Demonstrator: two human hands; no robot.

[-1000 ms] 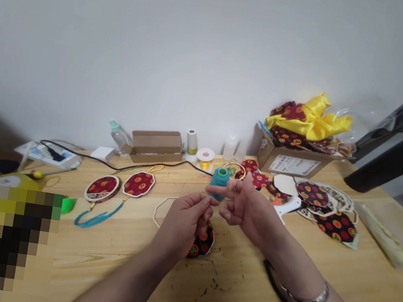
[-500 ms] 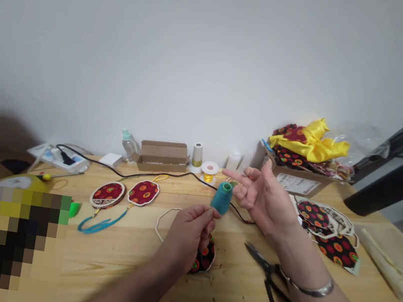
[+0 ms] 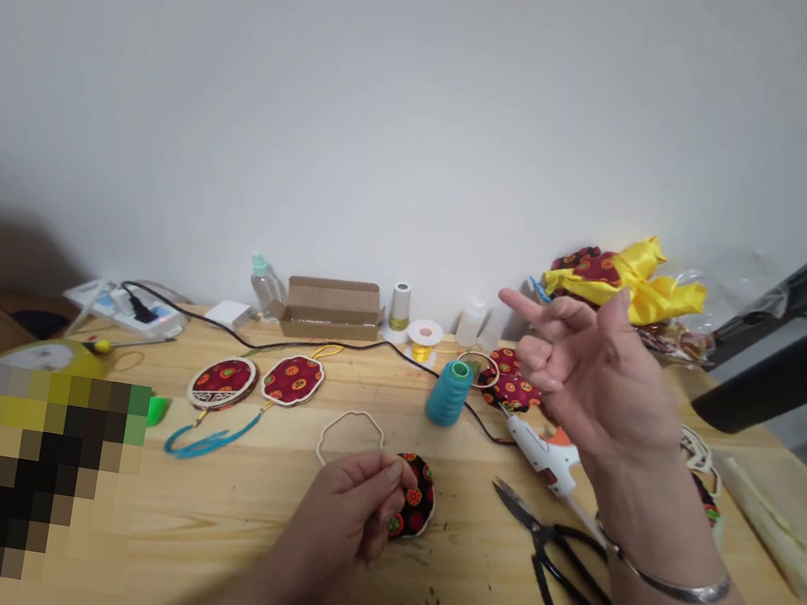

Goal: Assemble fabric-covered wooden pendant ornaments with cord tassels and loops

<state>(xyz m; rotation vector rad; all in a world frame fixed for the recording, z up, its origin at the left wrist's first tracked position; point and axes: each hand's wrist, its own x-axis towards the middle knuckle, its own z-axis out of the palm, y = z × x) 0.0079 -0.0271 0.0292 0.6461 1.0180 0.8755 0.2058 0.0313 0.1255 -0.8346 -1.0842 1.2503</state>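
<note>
My left hand [image 3: 357, 498] is closed in a pinch, thumb against index finger; anything held there is too fine to see. Beside it lies a black floral fabric piece [image 3: 418, 497] with a pale edge, partly covered by the hand. A bare scalloped wooden frame [image 3: 329, 426] rests behind the same hand. My right hand [image 3: 581, 380] is raised palm up, index finger stretched out and the others loosely bent, with nothing visible in it. Below and left of it are a teal thread cone [image 3: 448, 395], a white glue gun [image 3: 543, 457] and black-handled scissors [image 3: 541, 538].
Two red fabric ornaments, one round [image 3: 223, 383] and one scalloped [image 3: 292, 380], lie left with a teal cord [image 3: 211, 444]. Along the wall stand an open cardboard box [image 3: 330, 317], a yellow thread spool [image 3: 424, 334] and bottles. Yellow cloth [image 3: 660, 285] is heaped back right.
My right hand has moved right and up, uncovering the glue gun and red fabric pieces. My left hand has dropped toward me, away from the teal thread cone.
</note>
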